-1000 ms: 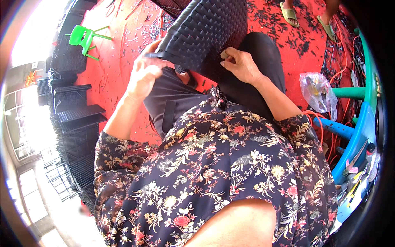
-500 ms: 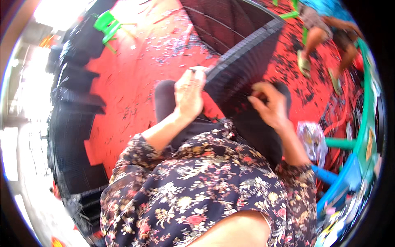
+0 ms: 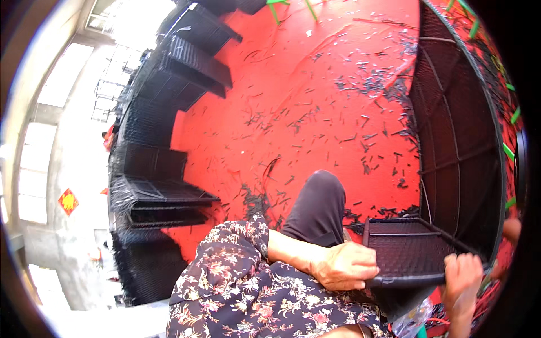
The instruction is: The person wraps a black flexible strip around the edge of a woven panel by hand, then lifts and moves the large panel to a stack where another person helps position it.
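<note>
A boxy black woven furniture piece (image 3: 406, 248) is resting at the person's right, its near rim (image 3: 411, 280) running crosswise from left hand (image 3: 349, 266) to right hand (image 3: 463, 278), its tall panel (image 3: 473, 129) stretching forward. Each hand is curling fingers around its own end, neither nearer. Scrap-strewn red sheeting (image 3: 236, 141) is lying beyond.

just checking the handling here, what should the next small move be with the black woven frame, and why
Probably steady the black woven frame with both hands before shifting either one: the left hand and right hand are at its near edge, while most of it appears to extend beyond them, so it might tip.
</note>
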{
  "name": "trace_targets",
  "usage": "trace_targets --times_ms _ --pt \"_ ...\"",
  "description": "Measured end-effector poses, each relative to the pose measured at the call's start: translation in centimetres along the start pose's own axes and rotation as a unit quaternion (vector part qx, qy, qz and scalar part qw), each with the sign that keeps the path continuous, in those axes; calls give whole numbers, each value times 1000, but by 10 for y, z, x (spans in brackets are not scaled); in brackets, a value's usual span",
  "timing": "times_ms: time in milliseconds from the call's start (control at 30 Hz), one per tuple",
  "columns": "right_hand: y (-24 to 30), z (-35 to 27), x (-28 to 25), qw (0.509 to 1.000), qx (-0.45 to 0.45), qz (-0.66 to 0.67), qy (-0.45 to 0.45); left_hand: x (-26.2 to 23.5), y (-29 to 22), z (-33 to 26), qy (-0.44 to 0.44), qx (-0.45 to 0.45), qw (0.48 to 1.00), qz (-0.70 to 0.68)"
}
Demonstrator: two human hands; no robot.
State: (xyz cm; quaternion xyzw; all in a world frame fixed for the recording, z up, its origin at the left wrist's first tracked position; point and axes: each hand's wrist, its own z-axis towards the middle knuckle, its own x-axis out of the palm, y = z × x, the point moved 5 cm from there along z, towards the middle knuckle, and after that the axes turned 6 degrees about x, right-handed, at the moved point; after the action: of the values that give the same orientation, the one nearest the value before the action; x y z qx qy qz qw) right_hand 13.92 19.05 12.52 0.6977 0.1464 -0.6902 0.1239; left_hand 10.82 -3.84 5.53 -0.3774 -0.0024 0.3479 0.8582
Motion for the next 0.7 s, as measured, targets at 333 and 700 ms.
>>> trace_targets --times_ms 333,700 --pt "3 120 23 963 -75 193 175 -87 37 -20 -206 -259 938 100" --pt "31 292 62 922 -134 304 199 -202 81 -66 -446 -299 781 318"
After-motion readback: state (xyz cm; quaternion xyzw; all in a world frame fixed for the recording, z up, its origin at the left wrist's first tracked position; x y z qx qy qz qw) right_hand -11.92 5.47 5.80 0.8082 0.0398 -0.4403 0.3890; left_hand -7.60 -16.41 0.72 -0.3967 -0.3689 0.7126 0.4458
